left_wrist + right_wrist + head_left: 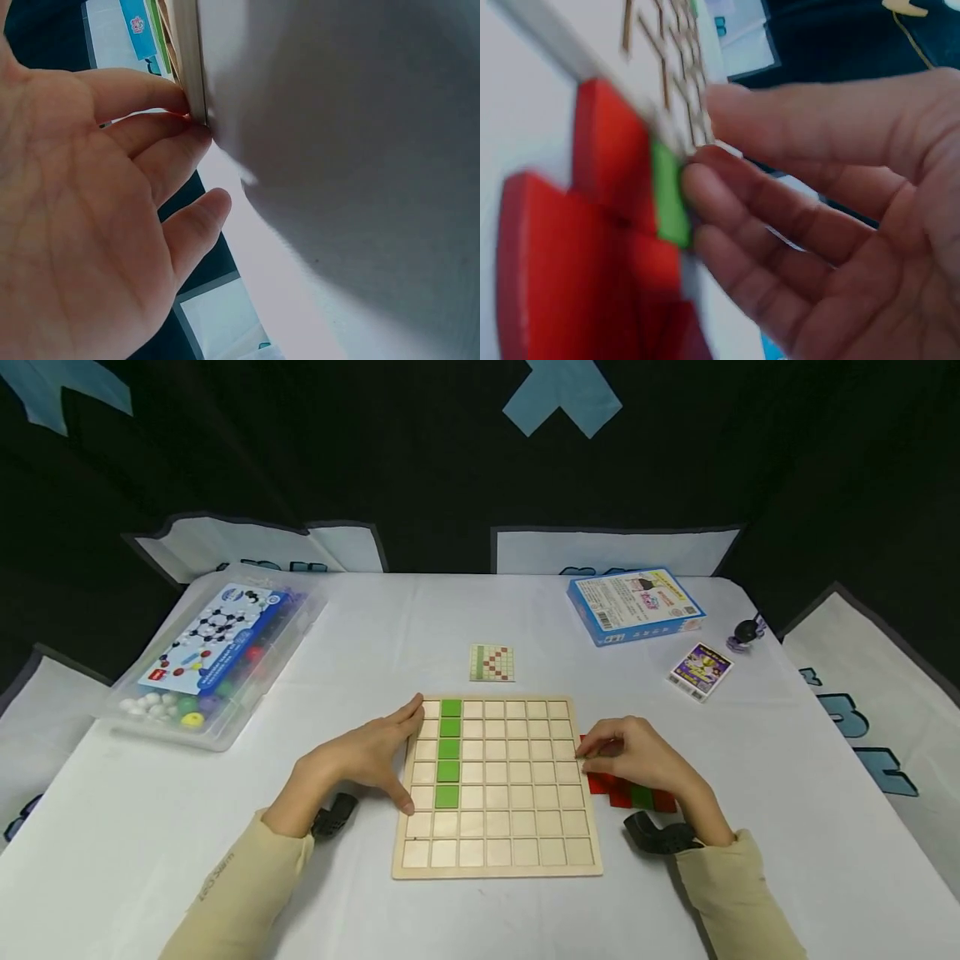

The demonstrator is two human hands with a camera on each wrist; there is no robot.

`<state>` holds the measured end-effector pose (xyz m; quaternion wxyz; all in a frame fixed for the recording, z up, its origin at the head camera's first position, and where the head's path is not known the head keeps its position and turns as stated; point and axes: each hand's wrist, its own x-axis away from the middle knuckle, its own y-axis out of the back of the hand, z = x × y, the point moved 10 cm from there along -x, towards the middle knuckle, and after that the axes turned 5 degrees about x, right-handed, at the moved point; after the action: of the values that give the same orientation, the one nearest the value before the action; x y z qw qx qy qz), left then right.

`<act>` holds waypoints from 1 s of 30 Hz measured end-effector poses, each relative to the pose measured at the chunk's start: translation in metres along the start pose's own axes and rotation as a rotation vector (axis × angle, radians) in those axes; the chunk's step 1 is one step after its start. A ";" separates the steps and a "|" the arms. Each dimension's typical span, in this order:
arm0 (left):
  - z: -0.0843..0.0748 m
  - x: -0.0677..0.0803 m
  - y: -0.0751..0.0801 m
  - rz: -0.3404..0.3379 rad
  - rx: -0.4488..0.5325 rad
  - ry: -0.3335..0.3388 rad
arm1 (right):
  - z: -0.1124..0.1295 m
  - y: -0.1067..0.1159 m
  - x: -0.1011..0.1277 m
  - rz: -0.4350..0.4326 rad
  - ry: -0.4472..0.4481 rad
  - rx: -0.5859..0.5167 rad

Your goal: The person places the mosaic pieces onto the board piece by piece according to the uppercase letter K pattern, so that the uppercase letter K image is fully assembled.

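Note:
A wooden grid board [495, 872] lies flat, with several green square tiles [447, 796] in its second column from the left. My left hand [367, 756] is spread along the board's left edge, thumb and fingertips touching it; the left wrist view shows fingertips against the board's side [196, 67]. At the right edge is my right hand [633, 752], thumb and index fingertip close together. Whether a tile is between them cannot be told. Below this hand lie red tiles [621, 795] and a green tile [642, 797], partly hidden; the right wrist view shows red tiles [562, 270] near the fingers.
Beyond the board lies a small pattern card [492, 663]. A clear plastic case [225, 727] of coloured balls stands at the left. At the back right are a blue box [637, 606], a small purple card box [700, 672] and a small dark object [746, 632].

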<state>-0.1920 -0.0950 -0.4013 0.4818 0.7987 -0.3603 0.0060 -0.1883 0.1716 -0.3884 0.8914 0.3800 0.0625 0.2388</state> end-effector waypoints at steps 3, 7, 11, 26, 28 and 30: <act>0.000 0.000 -0.001 -0.001 -0.004 -0.002 | -0.007 0.003 0.002 -0.034 -0.020 0.056; 0.001 0.000 0.000 -0.004 -0.017 0.002 | -0.014 0.006 0.003 -0.055 -0.073 0.107; 0.000 -0.001 0.001 -0.006 -0.019 0.001 | -0.019 0.011 0.004 -0.090 -0.112 0.120; 0.002 -0.001 -0.001 -0.001 -0.010 0.001 | -0.046 0.027 0.009 -0.188 -0.321 0.180; 0.002 -0.001 -0.001 -0.002 -0.016 -0.004 | -0.044 0.027 0.009 -0.190 -0.316 0.183; 0.002 -0.001 0.000 -0.005 -0.019 -0.007 | -0.043 0.028 0.010 -0.191 -0.311 0.182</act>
<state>-0.1932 -0.0954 -0.4029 0.4881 0.7949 -0.3603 -0.0014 -0.2029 0.2208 -0.3984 0.8710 0.4836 -0.0190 0.0848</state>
